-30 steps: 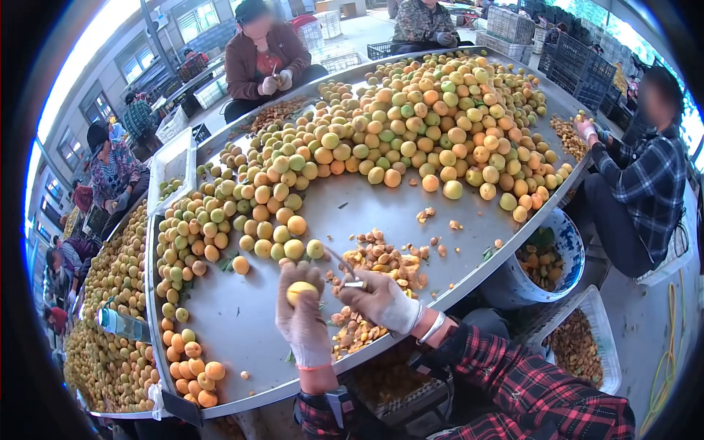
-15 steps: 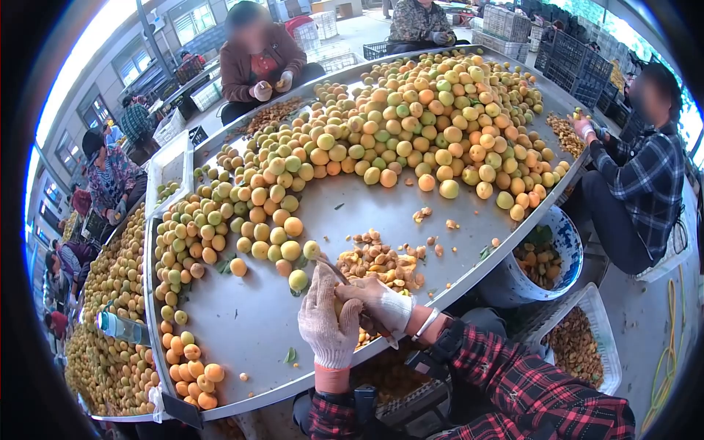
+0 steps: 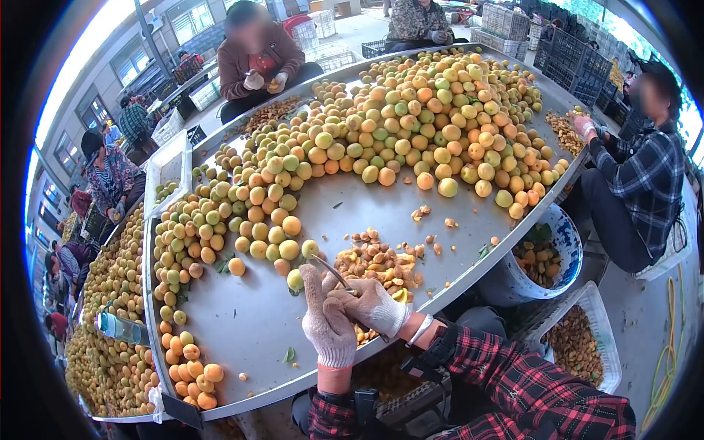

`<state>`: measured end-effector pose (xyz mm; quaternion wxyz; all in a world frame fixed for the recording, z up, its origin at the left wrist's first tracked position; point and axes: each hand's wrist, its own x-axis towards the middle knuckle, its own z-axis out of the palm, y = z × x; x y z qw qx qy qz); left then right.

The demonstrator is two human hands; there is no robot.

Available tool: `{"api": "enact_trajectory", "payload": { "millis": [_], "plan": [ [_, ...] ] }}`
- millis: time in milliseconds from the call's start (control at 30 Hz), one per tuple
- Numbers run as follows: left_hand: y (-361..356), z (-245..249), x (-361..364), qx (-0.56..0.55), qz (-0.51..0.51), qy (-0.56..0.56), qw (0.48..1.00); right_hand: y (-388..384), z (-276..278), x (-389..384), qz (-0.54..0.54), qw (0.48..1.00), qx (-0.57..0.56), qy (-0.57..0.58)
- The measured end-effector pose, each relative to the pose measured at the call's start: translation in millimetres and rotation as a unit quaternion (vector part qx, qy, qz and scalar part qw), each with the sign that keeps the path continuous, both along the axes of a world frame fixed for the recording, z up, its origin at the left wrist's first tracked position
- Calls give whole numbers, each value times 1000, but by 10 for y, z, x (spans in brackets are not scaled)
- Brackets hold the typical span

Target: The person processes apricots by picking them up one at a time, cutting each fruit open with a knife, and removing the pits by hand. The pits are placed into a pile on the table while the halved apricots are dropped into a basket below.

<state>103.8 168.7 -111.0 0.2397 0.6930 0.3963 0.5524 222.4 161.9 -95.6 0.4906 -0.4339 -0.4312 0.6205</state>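
Observation:
My right hand (image 3: pixel 378 306), in a pale knitted glove, is closed around a knife (image 3: pixel 334 272). Its thin metal blade points up and left, past the fingers of my left hand (image 3: pixel 328 323). That left hand is gloved too, its fingers curled and pressed against the right one; whatever they hold is hidden. Just beyond both hands lies a heap of apricot pits and yellow pulp scraps (image 3: pixel 375 265) on the metal table (image 3: pixel 253 330). A greenish apricot (image 3: pixel 295 279) rests beside my left fingertips. A large pile of apricots (image 3: pixel 411 121) covers the far side.
A blue-and-white bucket (image 3: pixel 570 253) with fruit pieces stands by the right rim, near a white crate (image 3: pixel 607 352) of pits. Halved apricots (image 3: pixel 192 370) and a bottle (image 3: pixel 121 327) are at left. Co-workers sit around the table, one person in plaid (image 3: pixel 638 176) at right.
The knife blade has come more into view, and my right hand has turned slightly. A yellowish fruit piece between my hands is now out of sight. My left hand has shifted slightly.

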Motion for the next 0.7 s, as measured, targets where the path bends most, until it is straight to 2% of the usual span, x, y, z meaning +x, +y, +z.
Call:
{"api": "enact_trajectory", "payload": {
  "millis": [67, 133, 167, 233, 333, 433, 567, 633, 700],
  "plan": [
    [-12, -18, 6, 2, -1, -18, 1000, -4, 1, -7, -3, 1000, -6, 18],
    [-35, -12, 11, -54, -29, -79, 995, 6, -60, -12, -33, 990, 100, -90],
    [-38, -25, 17, -54, -28, -79, 995, -1, -47, -11, -33, 990, 100, -90],
    [-39, -64, 28, -107, -35, -162, 980, -24, -5, -8, -6, 991, 91, -95],
    [-40, -51, 32, -147, -52, -217, 964, -39, 18, -31, -28, 986, 105, -126],
    [1, -141, 11, -149, -40, -232, 960, -34, 1, -57, -48, 976, 142, -158],
    [-46, 15, 18, -188, -44, -231, 954, 11, -132, -44, -48, 963, 185, -192],
    [-21, -72, 14, -209, -69, -312, 924, 8, -115, -35, -58, 947, 251, -190],
    [-21, -81, 4, -219, -73, -321, 918, 2, -109, -14, -57, 940, 263, -208]
  ]
}}
